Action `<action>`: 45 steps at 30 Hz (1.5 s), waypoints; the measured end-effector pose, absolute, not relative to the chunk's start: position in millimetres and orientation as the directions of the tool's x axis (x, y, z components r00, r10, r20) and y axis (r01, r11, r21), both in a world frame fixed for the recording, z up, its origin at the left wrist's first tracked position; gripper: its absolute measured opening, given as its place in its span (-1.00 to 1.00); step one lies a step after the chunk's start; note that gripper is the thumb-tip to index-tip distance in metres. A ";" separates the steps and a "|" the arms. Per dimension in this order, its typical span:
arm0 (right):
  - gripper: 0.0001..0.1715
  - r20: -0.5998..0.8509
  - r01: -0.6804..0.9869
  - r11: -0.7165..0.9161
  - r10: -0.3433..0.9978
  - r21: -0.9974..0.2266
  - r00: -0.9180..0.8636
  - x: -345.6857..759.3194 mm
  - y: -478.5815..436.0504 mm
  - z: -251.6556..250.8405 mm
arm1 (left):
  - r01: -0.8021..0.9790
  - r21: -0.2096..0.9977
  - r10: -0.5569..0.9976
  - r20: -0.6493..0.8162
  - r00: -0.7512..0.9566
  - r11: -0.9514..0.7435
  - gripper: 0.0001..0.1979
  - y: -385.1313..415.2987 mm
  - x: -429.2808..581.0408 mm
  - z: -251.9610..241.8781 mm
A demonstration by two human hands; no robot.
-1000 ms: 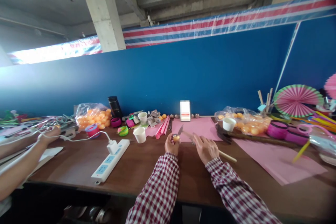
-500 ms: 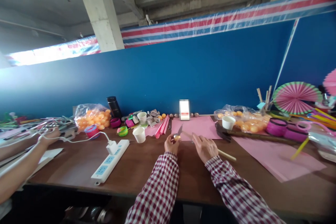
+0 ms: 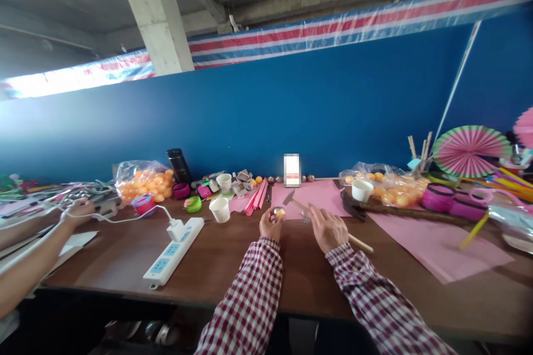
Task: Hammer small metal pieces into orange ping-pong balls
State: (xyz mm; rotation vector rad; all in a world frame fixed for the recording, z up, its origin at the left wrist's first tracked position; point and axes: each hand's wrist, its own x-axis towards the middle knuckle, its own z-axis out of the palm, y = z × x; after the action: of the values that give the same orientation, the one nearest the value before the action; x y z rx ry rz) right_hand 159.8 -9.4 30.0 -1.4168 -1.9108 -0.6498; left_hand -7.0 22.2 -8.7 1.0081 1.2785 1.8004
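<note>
My left hand [image 3: 270, 226] pinches a small orange ball [image 3: 280, 213] with a shiny, silvery patch on top, above the near edge of a pink sheet [image 3: 328, 195]. My right hand [image 3: 331, 230] is closed around a hammer's wooden handle [image 3: 361, 243], whose end sticks out past the wrist. The dark hammer head [image 3: 288, 196] is just beyond the ball, apart from it. Between the hands lie tiny shiny bits [image 3: 305, 216], too small to name.
A white power strip [image 3: 175, 252] and a paper cup [image 3: 219, 209] stand on the left. Bags of orange balls [image 3: 145, 182] sit on both sides. Another person's hand [image 3: 79, 212] works with cables at far left. A long dark stick [image 3: 412, 213] lies to the right.
The hammer head has moved up and away from the ball in my left hand; earlier it was close over it. Both hands keep their grips. The view has shifted slightly.
</note>
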 end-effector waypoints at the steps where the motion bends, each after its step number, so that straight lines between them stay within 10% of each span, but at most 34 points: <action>1: -0.64 0.750 0.955 0.295 0.629 0.009 -0.202 159.7 -9.3 29.8 | -0.104 0.959 0.872 0.192 -0.449 -0.265 -0.59 22.4 -7.1 -8.8; 45: -0.62 0.751 0.925 0.376 0.598 0.045 -0.280 158.9 -10.6 29.4 | -0.008 0.971 0.844 0.204 -0.495 -0.239 -0.59 21.3 -7.7 -6.7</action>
State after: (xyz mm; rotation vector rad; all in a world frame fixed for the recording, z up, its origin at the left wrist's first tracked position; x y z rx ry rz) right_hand 158.9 -10.6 29.4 -1.3089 -1.9892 -0.6465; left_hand -7.7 21.3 -6.7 1.0379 1.4030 1.7987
